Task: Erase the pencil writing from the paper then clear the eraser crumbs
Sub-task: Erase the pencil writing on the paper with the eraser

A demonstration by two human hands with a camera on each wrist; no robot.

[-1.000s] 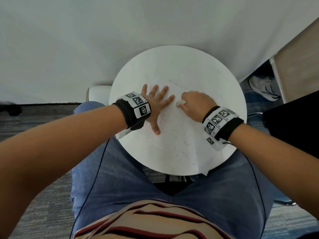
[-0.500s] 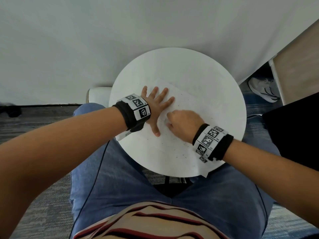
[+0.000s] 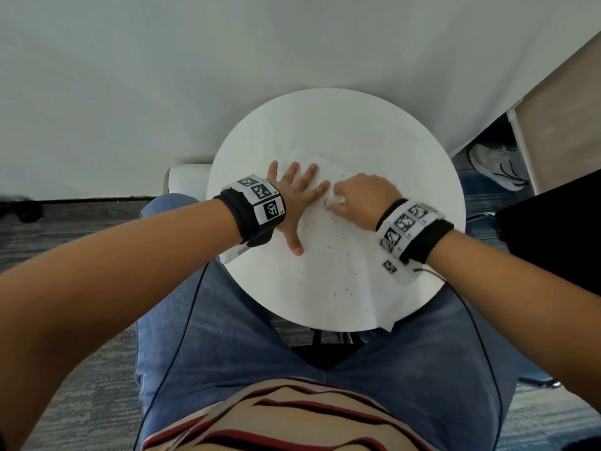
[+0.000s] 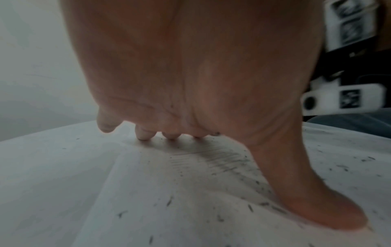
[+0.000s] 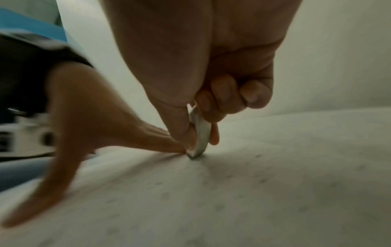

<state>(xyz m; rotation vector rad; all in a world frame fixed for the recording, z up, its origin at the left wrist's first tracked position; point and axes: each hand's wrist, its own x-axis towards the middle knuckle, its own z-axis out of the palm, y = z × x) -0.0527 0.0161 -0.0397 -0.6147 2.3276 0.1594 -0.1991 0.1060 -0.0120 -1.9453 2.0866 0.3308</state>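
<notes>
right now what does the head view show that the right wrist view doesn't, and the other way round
Only the head view shows the whole round table, the dark eraser crumbs scattered over the near part of the paper, and a shoe on the floor. Only the right wrist view shows the eraser pinched between thumb and fingers, tip on the paper. Both show the right hand beside the left hand, which is pressed flat.

head: bright, even, soft light, walls bowed at the edges | left wrist: palm (image 4: 190,66) dim, its shadow on the paper (image 4: 105,183), crumbs soft | right wrist: dim, grainy (motion blur throughout), shadow under the eraser (image 5: 200,133)
</notes>
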